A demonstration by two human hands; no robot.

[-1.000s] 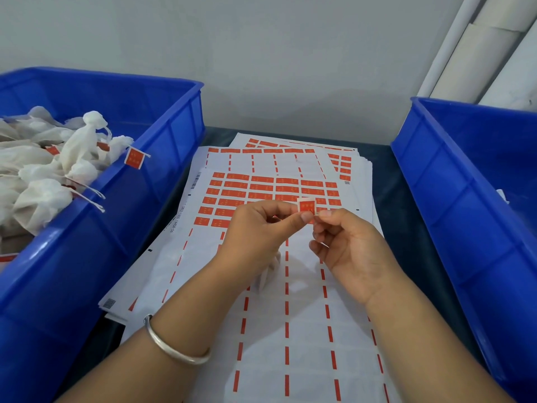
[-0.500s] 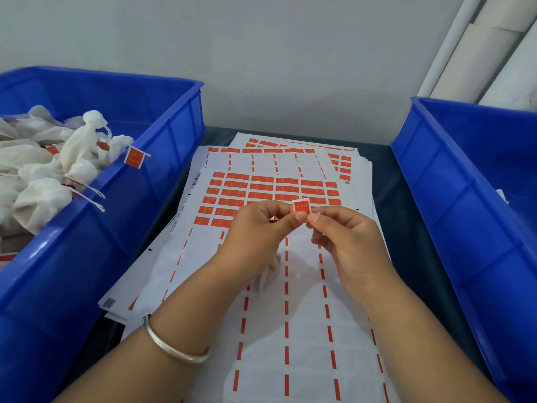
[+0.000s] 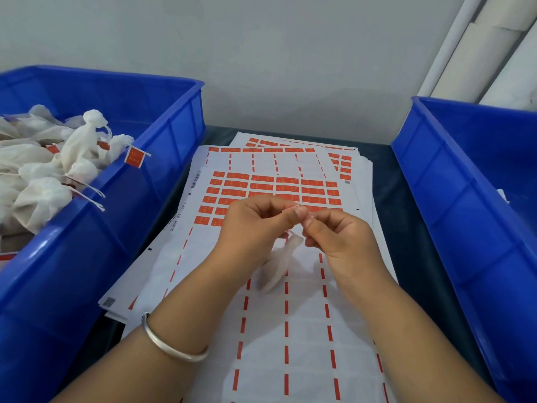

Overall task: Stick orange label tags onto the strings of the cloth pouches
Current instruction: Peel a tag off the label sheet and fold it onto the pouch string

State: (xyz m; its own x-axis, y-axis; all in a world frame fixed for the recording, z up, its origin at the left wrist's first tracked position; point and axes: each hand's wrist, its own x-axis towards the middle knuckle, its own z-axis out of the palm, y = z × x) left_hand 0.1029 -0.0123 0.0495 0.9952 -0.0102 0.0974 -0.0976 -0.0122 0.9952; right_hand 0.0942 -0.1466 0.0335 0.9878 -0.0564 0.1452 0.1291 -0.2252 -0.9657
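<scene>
My left hand (image 3: 255,228) and my right hand (image 3: 337,239) meet above the label sheets, thumbs and forefingers pressed together on a small orange label tag (image 3: 292,207), of which only a thin edge shows. A white cloth pouch (image 3: 276,266) hangs blurred below the fingers, between the two wrists. Under the hands lies a stack of white label sheets (image 3: 261,187) with rows of orange labels at the far end. The string itself is hidden by my fingertips.
A blue crate (image 3: 162,141) on the left holds several white pouches (image 3: 43,175), one with an orange tag (image 3: 134,157) sticking over the rim. Another blue crate (image 3: 453,199) stands on the right. White rolls (image 3: 494,53) lean against the wall behind it.
The orange tag stood flat and fully visible between my fingertips before; now it is folded down and nearly hidden in the pinch. The pouch has swung into view under my hands.
</scene>
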